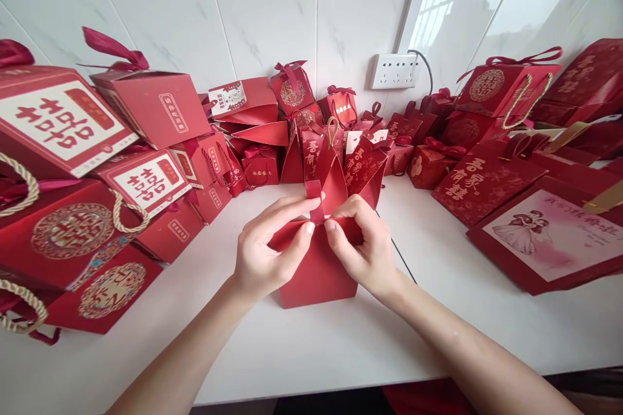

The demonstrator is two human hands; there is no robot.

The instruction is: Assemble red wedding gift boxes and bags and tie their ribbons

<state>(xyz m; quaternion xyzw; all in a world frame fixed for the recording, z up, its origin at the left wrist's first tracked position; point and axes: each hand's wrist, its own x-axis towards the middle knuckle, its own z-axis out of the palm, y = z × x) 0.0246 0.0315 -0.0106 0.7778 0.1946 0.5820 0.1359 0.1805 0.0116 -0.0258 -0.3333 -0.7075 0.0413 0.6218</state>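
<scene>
Okay, so the red box (318,279) sits on the bench (413,337) between the left hand (270,249) and right hand (365,246), neither nearer. Its ribbon (317,211) stands lengthwise upward; both hands' fingers are narrow beside it, actual grip hard to tell.

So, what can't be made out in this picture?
All in head view:
Red gift box: inside hidden by its front panel, left hand and right hand.
Between that hand's thumb and forefinger: covered by those fingers.
Upper-left double-happiness gift box: cut off by left edge.
Picture-labelled rear gift box: fine print too small.
</scene>
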